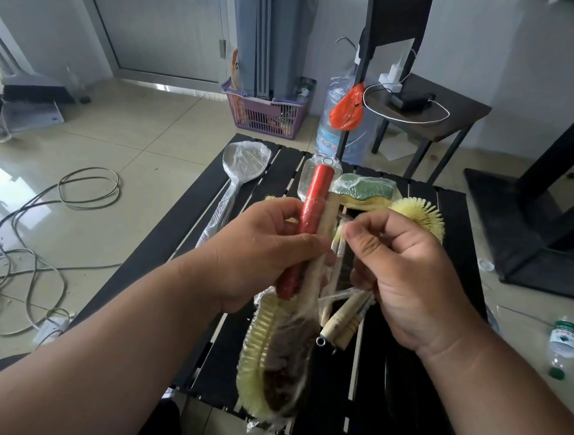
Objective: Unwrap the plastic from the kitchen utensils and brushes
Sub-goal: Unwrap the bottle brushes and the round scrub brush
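A: hands?
B: left hand [262, 249] wrapped round the red-handled brush [294, 286] bundle, frame centre, over the black slatted table [421, 365]; right hand [408, 275] pinching the plastic film [342, 218] just beside the handles.
A: rest?
B: wrapped spatula [237, 182] upper left on the table; wrapped sponge [366, 189] and round yellow brush [419, 215] behind the hands; wooden handles [342, 321] below the right hand.

Pale tiled floor [121, 128], glare patch far left of grip. Grey walls [531, 65] and door [164, 19] beyond. Purple basket [263, 114] ahead, dark side table [459, 107] ahead-right, loose cables [38, 218] left.
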